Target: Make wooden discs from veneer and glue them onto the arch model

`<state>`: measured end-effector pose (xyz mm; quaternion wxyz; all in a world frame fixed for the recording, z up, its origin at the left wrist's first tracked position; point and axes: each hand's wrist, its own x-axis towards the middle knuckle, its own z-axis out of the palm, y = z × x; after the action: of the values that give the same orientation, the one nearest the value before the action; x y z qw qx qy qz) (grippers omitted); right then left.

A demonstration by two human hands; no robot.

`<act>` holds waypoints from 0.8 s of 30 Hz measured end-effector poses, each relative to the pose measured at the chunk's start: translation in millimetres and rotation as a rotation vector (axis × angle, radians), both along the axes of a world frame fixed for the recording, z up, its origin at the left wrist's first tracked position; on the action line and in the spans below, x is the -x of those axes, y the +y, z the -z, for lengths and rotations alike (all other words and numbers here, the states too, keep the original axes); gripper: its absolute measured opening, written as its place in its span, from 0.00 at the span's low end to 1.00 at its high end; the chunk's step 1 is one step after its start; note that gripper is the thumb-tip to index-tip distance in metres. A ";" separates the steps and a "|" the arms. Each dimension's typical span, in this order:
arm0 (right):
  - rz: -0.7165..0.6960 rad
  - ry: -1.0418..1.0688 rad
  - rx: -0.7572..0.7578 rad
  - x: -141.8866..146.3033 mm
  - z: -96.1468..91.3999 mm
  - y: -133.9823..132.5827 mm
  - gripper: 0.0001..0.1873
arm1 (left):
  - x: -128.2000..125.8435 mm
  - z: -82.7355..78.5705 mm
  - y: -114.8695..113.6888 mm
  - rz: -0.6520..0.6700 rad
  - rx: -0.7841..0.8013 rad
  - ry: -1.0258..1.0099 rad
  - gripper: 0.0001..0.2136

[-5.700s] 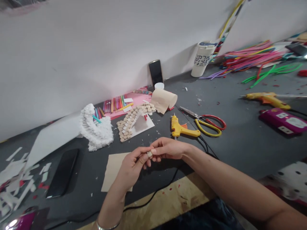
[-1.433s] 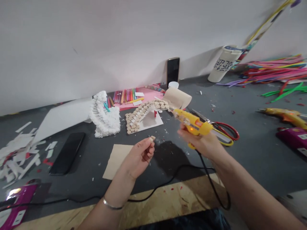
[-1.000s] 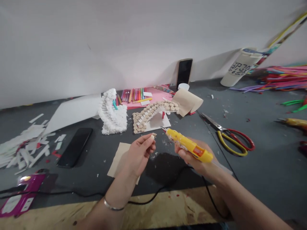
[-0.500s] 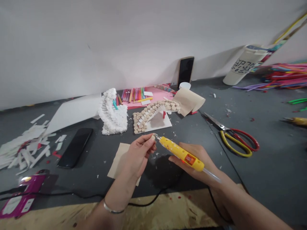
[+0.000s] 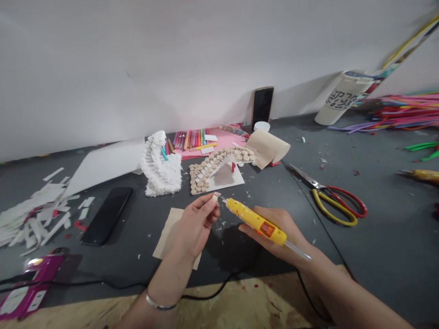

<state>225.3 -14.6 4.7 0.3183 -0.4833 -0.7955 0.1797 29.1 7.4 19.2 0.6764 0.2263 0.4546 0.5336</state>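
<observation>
My left hand (image 5: 195, 226) pinches a small tan wooden disc (image 5: 215, 197) between thumb and fingertips, held above the grey table. My right hand (image 5: 281, 228) grips a yellow hot glue gun (image 5: 255, 220), its metal nozzle pointing left and almost touching the disc. A glue stick pokes out of the gun's back end. Behind my hands stands a small arched model covered in the same wooden discs (image 5: 216, 164) on a white base.
A white fluffy craft piece (image 5: 159, 167), a black phone (image 5: 107, 214), a tan paper sheet (image 5: 171, 228) and paper scraps (image 5: 30, 214) lie left. Scissors (image 5: 329, 198), a second glue gun (image 5: 423, 175), pipe cleaners (image 5: 404, 107) and a cup (image 5: 338, 98) are right. A black cord (image 5: 219, 285) runs along the front.
My right hand picked up the glue gun from the table and brought its nozzle leftward to the disc. My left hand kept holding the disc throughout.
</observation>
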 end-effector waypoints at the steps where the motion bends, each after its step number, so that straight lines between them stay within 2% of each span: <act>1: 0.007 -0.011 0.002 0.1 -0.2 0.4 0.22 | 0.5 -0.4 0.3 -0.006 0.001 0.002 0.16; 5: 0.058 -0.030 -0.026 -1.6 -0.6 3.2 0.20 | 1.7 0.5 1.5 -0.041 -0.037 0.076 0.15; 10: 0.143 -0.059 -0.134 -14.1 0.7 10.7 0.20 | 3.8 8.4 1.1 -0.086 -0.211 0.303 0.14; 16: 0.147 -0.145 -0.068 -38.3 2.0 14.7 0.18 | 4.1 5.7 -5.2 -0.046 -0.343 0.623 0.14; 20: 0.144 -0.035 -0.060 -47.8 -3.9 11.7 0.18 | 0.0 2.9 -9.0 0.007 -0.377 0.675 0.12; 24: 0.108 -0.013 -0.053 -52.4 -13.0 3.9 0.16 | -2.3 5.5 -9.7 0.034 -0.372 0.653 0.12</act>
<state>277.6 -10.6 17.7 0.3350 -0.5181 -0.7748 0.1381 31.4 -2.3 13.6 0.4522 0.5109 0.5377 0.4954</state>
